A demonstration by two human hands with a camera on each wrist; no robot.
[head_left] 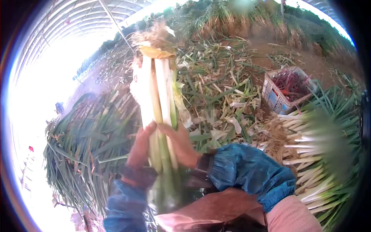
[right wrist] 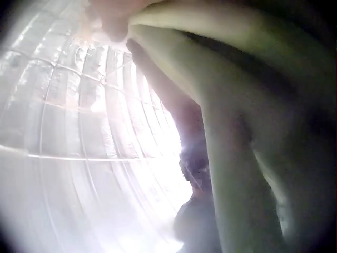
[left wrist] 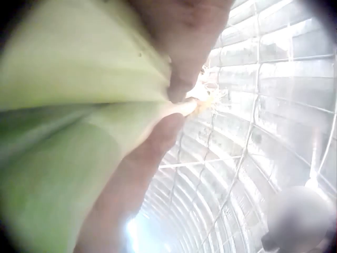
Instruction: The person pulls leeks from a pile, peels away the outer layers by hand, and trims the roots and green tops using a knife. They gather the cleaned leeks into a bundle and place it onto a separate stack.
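White shading to green, a bunch of leek-like stalks (head_left: 157, 110) is held up before the person, roots uppermost! Left hand (head_left: 141, 146) and right hand (head_left: 180, 146) grip from opposite sides, fingers curled round the stalks, thumbs almost meeting on the near face. Good handling here, I'd say, means even pressure from both sides: firm enough to keep the root ends level, gentle enough not to split a stem. Lettering? Blue shows on the crate (head_left: 277, 102), but nothing's readable.
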